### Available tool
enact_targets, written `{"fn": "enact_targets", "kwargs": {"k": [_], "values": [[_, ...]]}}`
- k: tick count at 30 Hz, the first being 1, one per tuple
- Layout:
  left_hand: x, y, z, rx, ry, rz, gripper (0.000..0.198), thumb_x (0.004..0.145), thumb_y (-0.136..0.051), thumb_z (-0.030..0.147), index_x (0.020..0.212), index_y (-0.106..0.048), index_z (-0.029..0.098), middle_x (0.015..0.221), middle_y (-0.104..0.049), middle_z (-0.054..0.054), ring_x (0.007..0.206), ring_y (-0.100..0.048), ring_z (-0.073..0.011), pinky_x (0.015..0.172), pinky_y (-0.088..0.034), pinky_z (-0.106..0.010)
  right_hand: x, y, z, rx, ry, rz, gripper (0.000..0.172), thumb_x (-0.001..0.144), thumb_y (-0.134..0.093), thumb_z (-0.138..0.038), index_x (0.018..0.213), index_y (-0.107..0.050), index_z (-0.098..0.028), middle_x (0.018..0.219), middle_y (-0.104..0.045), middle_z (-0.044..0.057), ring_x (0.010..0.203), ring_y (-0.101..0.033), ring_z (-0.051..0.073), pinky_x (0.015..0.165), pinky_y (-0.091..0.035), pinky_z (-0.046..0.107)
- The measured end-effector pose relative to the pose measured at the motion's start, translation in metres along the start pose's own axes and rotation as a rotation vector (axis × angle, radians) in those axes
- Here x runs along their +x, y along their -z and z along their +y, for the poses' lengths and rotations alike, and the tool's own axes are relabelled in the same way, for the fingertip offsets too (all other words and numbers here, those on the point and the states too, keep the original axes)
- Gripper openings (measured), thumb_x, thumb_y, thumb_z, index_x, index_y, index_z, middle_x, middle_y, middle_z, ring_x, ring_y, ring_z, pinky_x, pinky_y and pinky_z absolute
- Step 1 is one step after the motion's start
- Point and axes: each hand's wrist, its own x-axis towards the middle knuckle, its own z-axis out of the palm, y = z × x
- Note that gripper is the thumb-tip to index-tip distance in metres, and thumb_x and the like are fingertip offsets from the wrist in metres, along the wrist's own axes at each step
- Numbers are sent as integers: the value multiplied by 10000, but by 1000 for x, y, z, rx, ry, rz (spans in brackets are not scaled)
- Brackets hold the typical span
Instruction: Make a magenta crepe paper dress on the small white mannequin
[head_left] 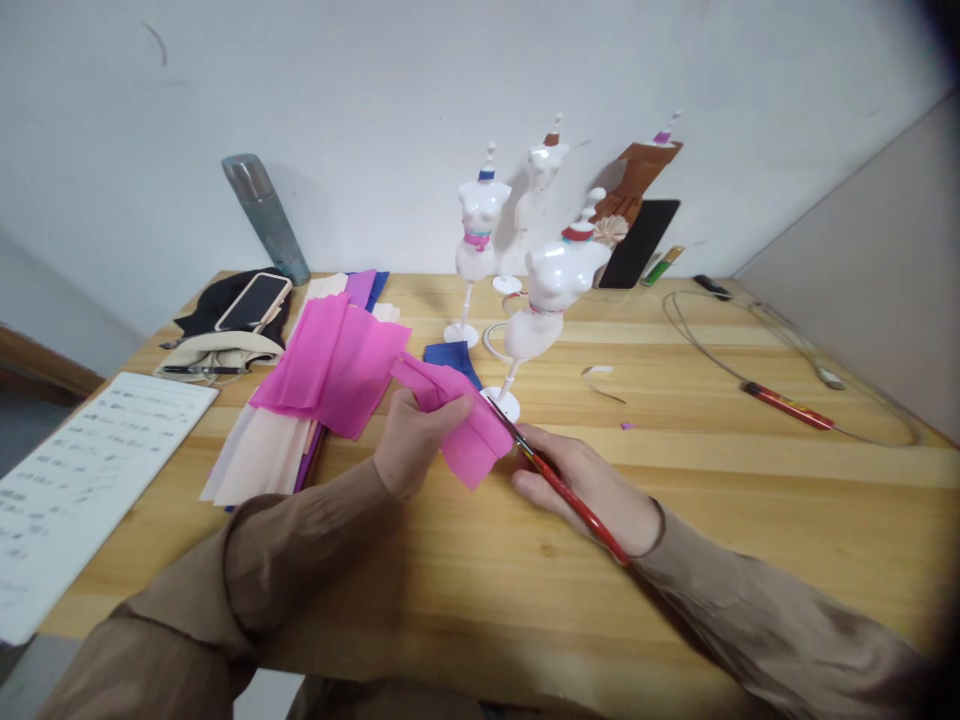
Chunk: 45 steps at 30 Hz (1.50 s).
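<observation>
Showing two hands at work over a wooden desk [480, 590]: the left hand [416, 440] pinches a folded pink crepe-paper piece [474, 452] near the centre. The right hand [589, 475] is closed around red-handled scissors [577, 503], blades at the paper's right edge, pointing toward eleven o'clock. A white miniature dress form [561, 275] stands at one o'clock; pink sheets [360, 372] lie at ten.
</observation>
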Motion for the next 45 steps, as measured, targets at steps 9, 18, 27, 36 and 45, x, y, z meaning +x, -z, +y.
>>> {"fn": "enact_targets", "kwargs": {"k": [9,18,27,36,45], "values": [[-5,-4,8,111,-28,-13,116,643,-763,204,692,-692,126,674,-660,-26,657,-595,-150,628,-477,-277,-1,0,-3,-156,-42,14,533,867,-520,-540,1250,-591,-176,1018,-714,131,882,-671,306,747,-503,409],[-9,-7,5,153,-7,-34,112,637,-734,210,668,-660,132,661,-645,-22,642,-590,-150,613,-472,-278,0,-5,-1,-188,-34,55,454,895,-502,-560,1115,-636,-186,905,-705,102,793,-658,256,706,-491,354],[-7,-7,4,155,-13,-3,127,602,-728,223,661,-658,135,655,-633,-11,630,-576,-138,603,-470,-270,0,-7,2,-112,-71,28,464,887,-464,-610,1008,-634,-195,751,-660,45,660,-586,200,638,-441,317],[-9,-6,2,176,-14,-9,163,608,-720,267,639,-619,143,641,-606,-4,628,-560,-135,604,-466,-272,0,-7,-3,-49,-83,17,473,879,-485,-619,950,-641,-178,739,-641,32,654,-556,179,636,-426,300],[-9,-7,4,170,-19,-10,146,613,-716,247,628,-615,143,638,-608,-5,632,-567,-138,608,-463,-271,0,-8,0,-14,-57,22,509,893,-458,-630,954,-662,-168,762,-663,47,661,-570,179,641,-441,291]]}}
